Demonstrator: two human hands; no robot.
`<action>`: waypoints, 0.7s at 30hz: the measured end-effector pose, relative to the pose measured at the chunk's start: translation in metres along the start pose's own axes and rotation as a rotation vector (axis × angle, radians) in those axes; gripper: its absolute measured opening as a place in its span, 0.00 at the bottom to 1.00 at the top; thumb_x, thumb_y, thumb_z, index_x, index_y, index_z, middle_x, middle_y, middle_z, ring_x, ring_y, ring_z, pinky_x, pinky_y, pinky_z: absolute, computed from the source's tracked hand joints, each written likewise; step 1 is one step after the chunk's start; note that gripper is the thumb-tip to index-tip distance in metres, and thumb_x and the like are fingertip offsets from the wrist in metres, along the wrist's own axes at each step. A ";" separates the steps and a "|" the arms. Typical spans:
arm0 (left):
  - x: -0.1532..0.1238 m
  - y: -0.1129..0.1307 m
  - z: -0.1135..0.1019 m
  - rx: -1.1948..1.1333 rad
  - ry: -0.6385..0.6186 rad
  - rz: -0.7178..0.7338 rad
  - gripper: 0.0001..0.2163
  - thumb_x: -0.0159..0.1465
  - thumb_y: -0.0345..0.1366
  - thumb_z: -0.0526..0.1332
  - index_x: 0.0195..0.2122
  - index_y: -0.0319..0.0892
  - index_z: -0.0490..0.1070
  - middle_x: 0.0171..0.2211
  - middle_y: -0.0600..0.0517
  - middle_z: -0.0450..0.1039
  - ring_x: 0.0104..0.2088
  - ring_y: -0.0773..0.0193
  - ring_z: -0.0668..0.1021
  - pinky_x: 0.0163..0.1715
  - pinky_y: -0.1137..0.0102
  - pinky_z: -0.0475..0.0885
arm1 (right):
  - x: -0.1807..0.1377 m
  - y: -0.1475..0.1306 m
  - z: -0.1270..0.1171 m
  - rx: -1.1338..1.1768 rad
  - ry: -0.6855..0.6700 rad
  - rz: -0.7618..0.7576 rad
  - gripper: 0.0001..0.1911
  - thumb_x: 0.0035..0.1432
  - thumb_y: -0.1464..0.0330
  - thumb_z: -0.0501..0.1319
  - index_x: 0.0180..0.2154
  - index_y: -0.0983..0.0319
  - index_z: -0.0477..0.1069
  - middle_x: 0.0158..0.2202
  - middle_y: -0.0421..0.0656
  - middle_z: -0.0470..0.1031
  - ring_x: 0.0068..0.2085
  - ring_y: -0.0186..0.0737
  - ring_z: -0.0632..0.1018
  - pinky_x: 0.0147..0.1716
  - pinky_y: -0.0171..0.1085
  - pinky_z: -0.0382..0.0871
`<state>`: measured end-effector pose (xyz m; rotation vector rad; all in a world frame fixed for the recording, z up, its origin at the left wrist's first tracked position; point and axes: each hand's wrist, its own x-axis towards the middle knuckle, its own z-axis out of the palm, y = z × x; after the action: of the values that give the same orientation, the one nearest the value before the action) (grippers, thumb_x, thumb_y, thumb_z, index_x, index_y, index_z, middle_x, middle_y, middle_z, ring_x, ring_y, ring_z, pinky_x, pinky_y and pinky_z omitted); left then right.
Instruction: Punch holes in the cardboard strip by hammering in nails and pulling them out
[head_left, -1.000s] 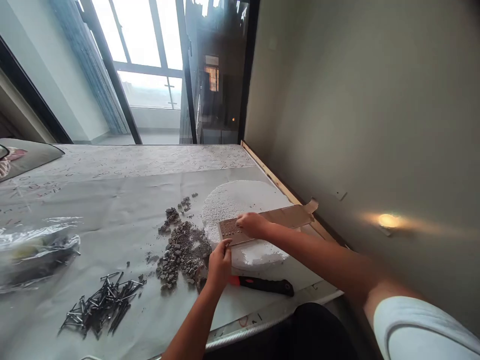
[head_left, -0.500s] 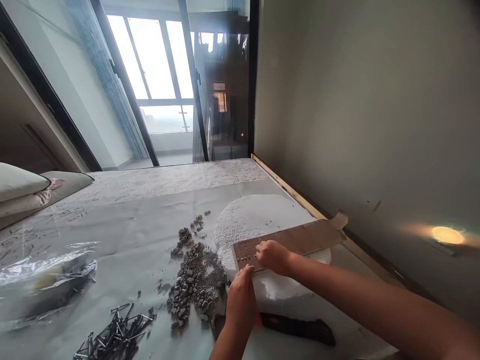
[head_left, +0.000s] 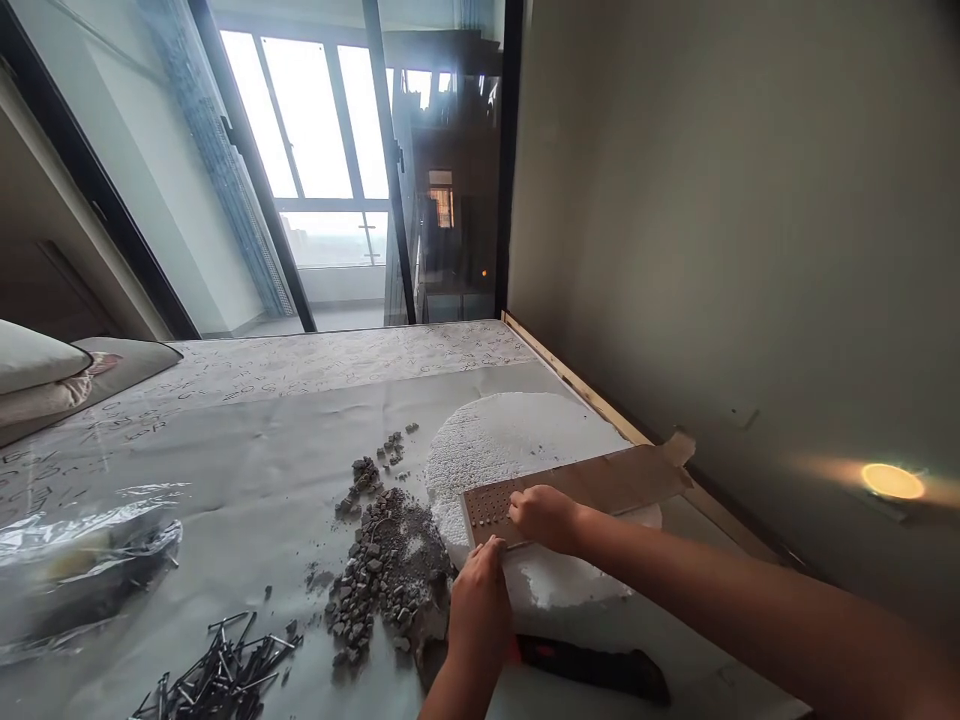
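A brown cardboard strip with rows of small holes at its left end lies across a white foam disc. Along its near left part runs a row of small pale nubs. My left hand is closed at the strip's near edge, fingertips pressed together on it. My right hand is pinched over the holed part, just right of the nubs; whatever is between its fingertips is hidden. Beneath my left wrist lies a tool with a black and red handle, its other end partly covered.
Grey rubble is heaped left of the disc. A pile of dark nails lies at the front left, near a clear plastic bag with something dark inside. A wooden edge runs along the wall; folded bedding sits far left.
The view has shifted slightly. Both hands keep almost the same place on the cardboard strip; my right hand still pinches beside the nubs.
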<state>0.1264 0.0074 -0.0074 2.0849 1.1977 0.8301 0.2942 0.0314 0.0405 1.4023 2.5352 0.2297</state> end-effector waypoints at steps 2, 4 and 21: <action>0.000 0.001 -0.001 -0.056 0.002 -0.021 0.16 0.61 0.29 0.48 0.43 0.42 0.73 0.44 0.45 0.74 0.46 0.55 0.74 0.47 0.59 0.68 | -0.001 0.002 -0.001 0.025 0.004 0.021 0.11 0.48 0.80 0.55 0.32 0.68 0.74 0.32 0.52 0.75 0.33 0.43 0.76 0.24 0.34 0.63; 0.000 0.000 -0.001 -0.115 0.013 -0.041 0.15 0.60 0.29 0.49 0.42 0.43 0.73 0.44 0.45 0.74 0.46 0.55 0.75 0.47 0.59 0.68 | -0.001 0.004 -0.002 0.057 0.011 0.058 0.10 0.50 0.79 0.55 0.32 0.68 0.74 0.32 0.52 0.75 0.32 0.43 0.76 0.25 0.35 0.64; 0.001 0.011 -0.008 -0.476 0.114 -0.193 0.10 0.59 0.35 0.54 0.39 0.43 0.72 0.40 0.46 0.75 0.43 0.56 0.75 0.45 0.61 0.67 | -0.008 0.011 -0.049 0.363 0.192 0.191 0.10 0.60 0.72 0.50 0.37 0.66 0.69 0.37 0.48 0.73 0.36 0.37 0.74 0.33 0.32 0.63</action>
<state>0.1265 0.0046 0.0063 1.5335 1.1069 1.0355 0.2935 0.0291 0.0913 1.8405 2.6965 -0.0747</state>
